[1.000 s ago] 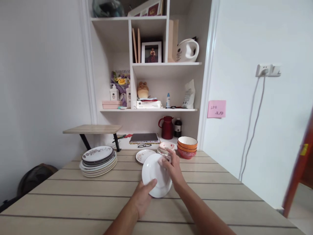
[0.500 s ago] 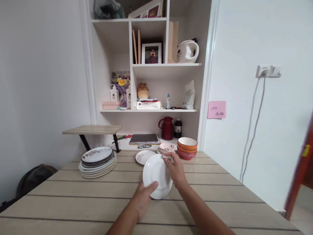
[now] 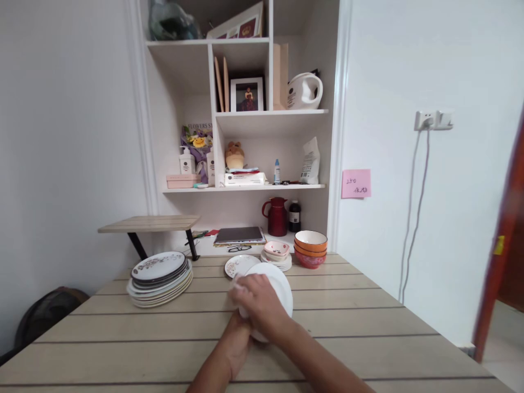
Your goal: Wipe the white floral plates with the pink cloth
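A plain white plate (image 3: 282,284) is tilted up above the table in front of me. My left hand (image 3: 237,341) grips its lower left edge, the fingers largely hidden behind my other hand and the plate. Across the plate's left side lies my right hand (image 3: 260,303), closed on a whitish cloth (image 3: 237,283) pressed near the rim; the hand is somewhat blurred. Just beyond, a flower-patterned plate (image 3: 241,265) lies flat on the table, beside small pink-patterned bowls (image 3: 277,249) set on a stack of small white plates (image 3: 282,263).
A stack of several plates (image 3: 159,278) stands on the wooden table (image 3: 123,349) at the left, near a small raised shelf (image 3: 149,222). Stacked orange and red bowls (image 3: 311,248) stand at the back right. Behind are a laptop (image 3: 239,234) and a red jug (image 3: 277,216).
My right hand with the cloth has swept from the plate's upper right rim across to its left side. The view has shifted slightly.
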`<state>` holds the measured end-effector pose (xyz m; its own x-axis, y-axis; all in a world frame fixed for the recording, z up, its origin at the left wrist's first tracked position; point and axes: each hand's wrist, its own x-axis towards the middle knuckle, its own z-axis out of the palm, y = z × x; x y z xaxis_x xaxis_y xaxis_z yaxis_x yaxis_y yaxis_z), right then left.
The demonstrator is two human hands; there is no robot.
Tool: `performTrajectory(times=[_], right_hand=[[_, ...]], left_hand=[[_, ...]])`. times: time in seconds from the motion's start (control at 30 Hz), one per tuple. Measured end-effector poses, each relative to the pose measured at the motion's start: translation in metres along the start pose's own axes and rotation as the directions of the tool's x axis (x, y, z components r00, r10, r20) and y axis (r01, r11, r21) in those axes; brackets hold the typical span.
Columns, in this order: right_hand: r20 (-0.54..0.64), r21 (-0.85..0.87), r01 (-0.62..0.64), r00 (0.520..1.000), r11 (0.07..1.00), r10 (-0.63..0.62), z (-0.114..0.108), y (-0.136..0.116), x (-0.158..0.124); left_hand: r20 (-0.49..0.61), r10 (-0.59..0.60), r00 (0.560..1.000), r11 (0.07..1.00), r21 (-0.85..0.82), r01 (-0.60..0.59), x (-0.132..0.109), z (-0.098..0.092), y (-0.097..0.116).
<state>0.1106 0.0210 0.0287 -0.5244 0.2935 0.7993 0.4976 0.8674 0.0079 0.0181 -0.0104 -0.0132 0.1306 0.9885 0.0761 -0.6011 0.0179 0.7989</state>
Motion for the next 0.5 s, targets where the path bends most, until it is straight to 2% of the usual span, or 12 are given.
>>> performTrajectory(times=[0.03, 0.1, 0.17, 0.23, 0.27, 0.37, 0.5], right_hand=[[-0.071, 0.032, -0.129, 0.989, 0.991, 0.131, -0.004, 0.011, -0.001], [-0.129, 0.054, -0.246, 0.959, 0.968, 0.251, -0.014, 0.038, -0.007], [-0.16, 0.2, -0.425, 0.875, 0.883, 0.457, -0.022, 0.064, -0.019], [-0.135, 0.34, -0.557, 0.769, 0.758, 0.625, -0.026, 0.083, -0.033], [-0.107, 0.411, -0.593, 0.723, 0.692, 0.683, -0.027, 0.089, -0.039], [-0.088, 0.48, -0.622, 0.667, 0.618, 0.74, -0.025, 0.093, -0.048], [-0.17, 0.588, -0.573, 0.603, 0.571, 0.78, -0.022, 0.083, -0.039]], left_hand=[[0.006, -0.019, 1.0, 1.0, 0.011, 0.019, -0.003, 0.0, 0.002], [0.007, -0.05, 0.999, 0.998, 0.03, 0.05, -0.009, 0.001, 0.006], [-0.003, -0.058, 0.998, 0.998, 0.035, 0.058, -0.012, 0.002, 0.008], [-0.025, -0.058, 0.998, 0.998, 0.037, 0.059, -0.013, 0.003, 0.01], [-0.038, -0.059, 0.998, 0.998, 0.036, 0.06, -0.013, 0.003, 0.01], [-0.06, -0.077, 0.995, 0.997, 0.02, 0.078, -0.011, 0.001, 0.012], [-0.084, -0.098, 0.992, 0.995, 0.006, 0.099, -0.01, -0.001, 0.013]])
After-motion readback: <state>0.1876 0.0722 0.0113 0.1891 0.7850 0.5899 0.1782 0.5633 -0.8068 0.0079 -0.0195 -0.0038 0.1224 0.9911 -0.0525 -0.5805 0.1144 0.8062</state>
